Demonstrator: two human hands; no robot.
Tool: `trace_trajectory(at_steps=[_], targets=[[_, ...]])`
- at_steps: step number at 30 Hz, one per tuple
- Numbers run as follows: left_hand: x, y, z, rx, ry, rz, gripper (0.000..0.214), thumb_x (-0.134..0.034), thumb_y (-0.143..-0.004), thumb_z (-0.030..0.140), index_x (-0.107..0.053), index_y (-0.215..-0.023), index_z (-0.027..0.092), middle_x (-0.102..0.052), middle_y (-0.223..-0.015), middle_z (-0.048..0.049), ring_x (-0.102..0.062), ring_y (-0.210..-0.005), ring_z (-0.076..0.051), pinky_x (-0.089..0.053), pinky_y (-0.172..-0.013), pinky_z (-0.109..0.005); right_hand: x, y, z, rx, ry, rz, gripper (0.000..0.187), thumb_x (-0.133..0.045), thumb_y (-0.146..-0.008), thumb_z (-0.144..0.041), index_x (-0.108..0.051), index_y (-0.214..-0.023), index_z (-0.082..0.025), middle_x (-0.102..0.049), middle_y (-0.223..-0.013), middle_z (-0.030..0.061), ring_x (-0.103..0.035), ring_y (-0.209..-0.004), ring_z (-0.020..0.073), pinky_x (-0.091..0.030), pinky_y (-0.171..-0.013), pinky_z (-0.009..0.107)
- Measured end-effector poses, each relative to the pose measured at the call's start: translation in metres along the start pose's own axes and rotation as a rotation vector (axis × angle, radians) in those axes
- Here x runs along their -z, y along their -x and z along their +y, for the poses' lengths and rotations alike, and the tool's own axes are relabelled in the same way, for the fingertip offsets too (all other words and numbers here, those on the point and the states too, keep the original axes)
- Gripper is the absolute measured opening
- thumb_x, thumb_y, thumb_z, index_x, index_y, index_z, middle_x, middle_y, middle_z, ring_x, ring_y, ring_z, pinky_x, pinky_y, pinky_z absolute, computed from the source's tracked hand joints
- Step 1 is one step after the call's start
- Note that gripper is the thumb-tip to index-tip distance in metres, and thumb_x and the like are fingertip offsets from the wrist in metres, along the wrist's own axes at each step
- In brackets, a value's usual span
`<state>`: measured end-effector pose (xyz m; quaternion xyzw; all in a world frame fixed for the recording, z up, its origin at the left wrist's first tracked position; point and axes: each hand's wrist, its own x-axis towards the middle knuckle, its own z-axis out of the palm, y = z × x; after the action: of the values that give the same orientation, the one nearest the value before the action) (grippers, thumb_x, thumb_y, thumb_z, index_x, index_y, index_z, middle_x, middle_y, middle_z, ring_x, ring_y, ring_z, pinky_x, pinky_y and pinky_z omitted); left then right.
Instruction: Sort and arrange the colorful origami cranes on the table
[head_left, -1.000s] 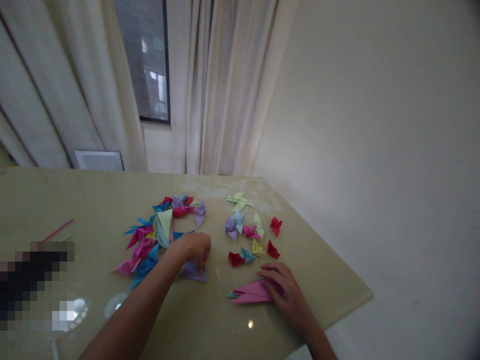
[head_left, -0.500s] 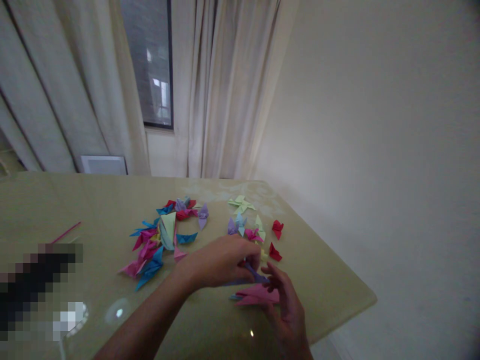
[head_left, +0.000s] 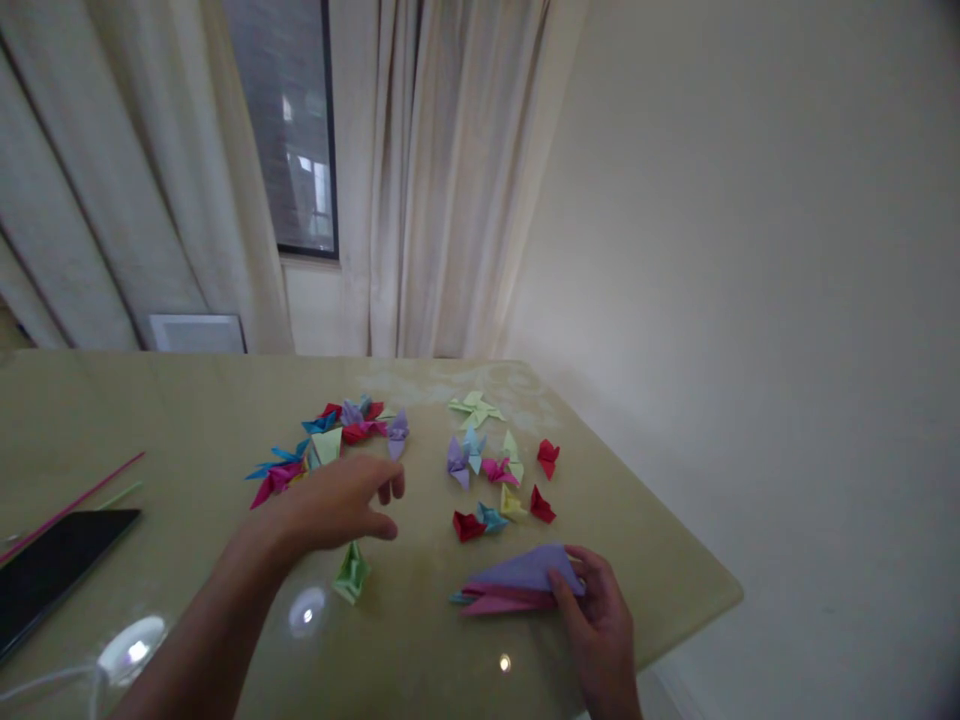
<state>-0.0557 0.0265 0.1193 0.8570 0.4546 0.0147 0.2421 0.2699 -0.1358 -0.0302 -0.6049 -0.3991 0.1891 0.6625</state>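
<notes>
My right hand (head_left: 600,620) pinches a small stack of folded paper pieces by its right end, low over the table. A purple folded paper (head_left: 517,568) lies on top of a pink folded paper (head_left: 506,601), and a light-blue tip shows at the left. My left hand (head_left: 341,505) hovers over the left cluster of folded papers, thumb and fingers apart, with nothing seen in it. Just below it a green folded paper (head_left: 351,573) rests on the table. Magenta folded papers (head_left: 276,481) are partly covered by the left hand.
Several small origami pieces lie between my hands and the far edge, among them a red one (head_left: 548,457) and a pale green one (head_left: 476,409). At left are a dark phone (head_left: 64,565), a pink stick (head_left: 82,497) and a white cable (head_left: 45,685). A wall (head_left: 750,300) stands at right.
My left hand has moved left, away from my right hand, to the left cluster. The purple paper, earlier between both hands, now lies on the pink one in my right hand.
</notes>
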Motion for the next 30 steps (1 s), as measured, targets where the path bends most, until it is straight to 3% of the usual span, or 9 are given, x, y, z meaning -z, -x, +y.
trace_trajectory(at_steps=[6,11,14,16,20,23,25,27,30], targets=[[-0.061,0.034,-0.025,0.076,0.041,-0.03,0.053,-0.077,-0.064,0.01,-0.073,-0.113,0.031,-0.068,-0.137,-0.0022,-0.062,-0.13,-0.028,-0.047,-0.107,-0.037,0.001,0.003,0.02,0.243,0.332,-0.016,0.038,-0.078,-0.09,-0.049,-0.076,-0.114,-0.02,-0.078,-0.109,0.0132,-0.076,-0.094,0.0288,-0.066,-0.079,0.039],[-0.1,0.035,-0.035,0.007,0.072,0.088,0.024,-0.062,-0.082,0.009,-0.073,-0.095,0.026,-0.07,-0.122,-0.0044,-0.067,-0.115,-0.024,-0.049,-0.1,-0.033,0.002,0.0,0.019,0.396,0.416,-0.023,0.028,-0.072,-0.097,-0.042,-0.075,-0.117,-0.022,-0.074,-0.122,0.014,-0.073,-0.111,0.0319,-0.061,-0.095,0.046],[-0.109,0.024,-0.013,-0.116,0.176,0.136,0.016,-0.06,-0.093,0.014,-0.073,-0.089,0.024,-0.071,-0.109,-0.0041,-0.069,-0.102,-0.02,-0.05,-0.092,-0.03,0.004,0.006,0.015,0.459,0.408,-0.048,0.021,-0.071,-0.1,-0.036,-0.075,-0.117,-0.024,-0.073,-0.122,0.0127,-0.073,-0.111,0.0297,-0.062,-0.094,0.043],[-0.112,0.016,0.015,-0.241,0.319,0.191,0.015,-0.063,-0.099,0.023,-0.073,-0.088,0.024,-0.071,-0.102,-0.0036,-0.069,-0.095,-0.018,-0.051,-0.087,-0.027,0.005,0.012,0.01,0.531,0.366,-0.09,0.024,-0.073,-0.1,-0.036,-0.074,-0.121,-0.026,-0.074,-0.122,0.0114,-0.073,-0.111,0.0289,-0.063,-0.093,0.042],[-0.116,0.004,0.082,-0.475,0.555,0.287,0.014,-0.068,-0.102,0.03,-0.077,-0.094,0.024,-0.073,-0.1,-0.0046,-0.07,-0.093,-0.017,-0.054,-0.084,-0.025,0.001,0.015,-0.009,0.653,0.272,-0.228,0.047,-0.077,-0.097,-0.05,-0.068,-0.137,-0.028,-0.075,-0.126,0.012,-0.074,-0.113,0.0306,-0.065,-0.093,0.043],[-0.119,-0.002,0.119,-0.62,0.6,0.293,0.015,-0.064,-0.104,0.026,-0.079,-0.105,0.026,-0.075,-0.106,-0.0054,-0.071,-0.096,-0.016,-0.056,-0.087,-0.024,-0.004,0.008,-0.023,0.699,0.229,-0.236,0.037,-0.076,-0.099,-0.037,-0.069,-0.135,-0.03,-0.078,-0.116,0.0095,-0.077,-0.106,0.0276,-0.067,-0.088,0.039],[-0.121,-0.006,0.129,-0.679,0.56,0.302,0.02,-0.06,-0.106,0.023,-0.077,-0.115,0.027,-0.076,-0.114,-0.006,-0.071,-0.103,-0.017,-0.056,-0.092,-0.025,-0.006,0.002,-0.029,0.692,0.207,-0.219,0.029,-0.074,-0.099,-0.029,-0.072,-0.128,-0.03,-0.079,-0.112,0.009,-0.078,-0.103,0.027,-0.067,-0.085,0.038],[-0.123,-0.011,0.126,-0.712,0.479,0.341,0.028,-0.056,-0.107,0.021,-0.072,-0.128,0.028,-0.074,-0.125,-0.0076,-0.07,-0.112,-0.018,-0.057,-0.098,-0.027,-0.004,-0.005,-0.029,0.66,0.197,-0.219,0.021,-0.073,-0.1,-0.028,-0.075,-0.121,-0.029,-0.078,-0.113,0.0095,-0.078,-0.103,0.0271,-0.067,-0.085,0.038],[-0.122,-0.018,0.095,-0.628,0.29,0.493,0.031,-0.055,-0.107,0.024,-0.069,-0.134,0.028,-0.072,-0.132,-0.0099,-0.068,-0.119,-0.021,-0.056,-0.104,-0.034,0.006,-0.023,-0.019,0.59,0.216,-0.191,0.015,-0.074,-0.098,-0.031,-0.077,-0.112,-0.027,-0.077,-0.114,0.0098,-0.077,-0.104,0.0265,-0.066,-0.089,0.039]])
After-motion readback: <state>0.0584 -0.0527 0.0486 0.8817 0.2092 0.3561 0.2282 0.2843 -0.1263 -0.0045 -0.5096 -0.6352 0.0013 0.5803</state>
